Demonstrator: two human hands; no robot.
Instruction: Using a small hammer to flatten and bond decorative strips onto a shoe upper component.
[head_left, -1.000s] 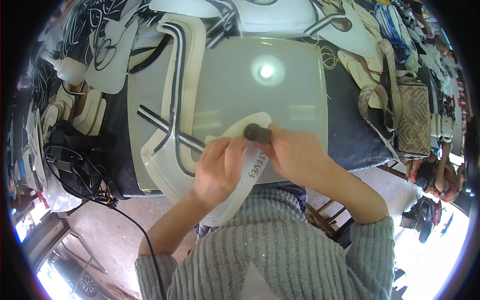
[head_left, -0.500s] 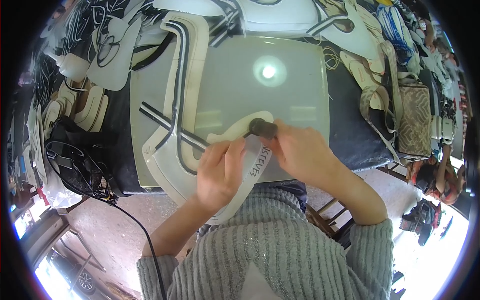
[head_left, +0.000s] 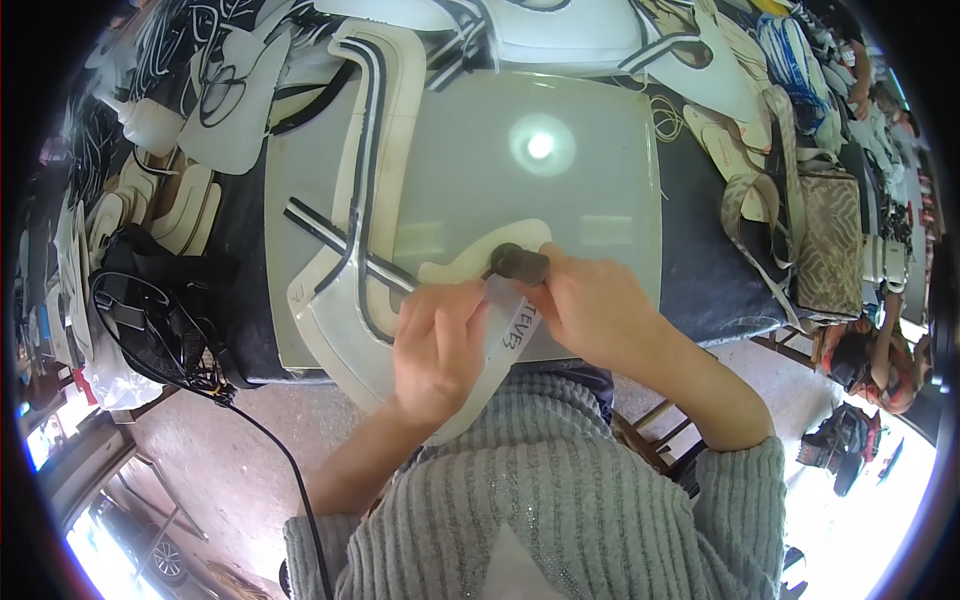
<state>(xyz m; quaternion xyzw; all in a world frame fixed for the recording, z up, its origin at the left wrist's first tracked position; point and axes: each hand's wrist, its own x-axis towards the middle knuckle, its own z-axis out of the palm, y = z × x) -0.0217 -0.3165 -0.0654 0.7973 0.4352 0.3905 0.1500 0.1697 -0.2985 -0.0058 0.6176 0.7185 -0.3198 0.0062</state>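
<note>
Grey board under right fingers, tight on dark cylinder (left fingers together, contents unclear)

Black table: grey board under cream panel; patterned bag, curved pieces beside

Clear passage over the grey board, 12 o'clock from the right hand.
Obstacles: strip-edged panel, 10 o'clock; white panels, beyond at 12.

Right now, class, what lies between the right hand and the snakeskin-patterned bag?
Head view: from the right hand outward, grey board, black tabletop, then a looped strap.
</note>
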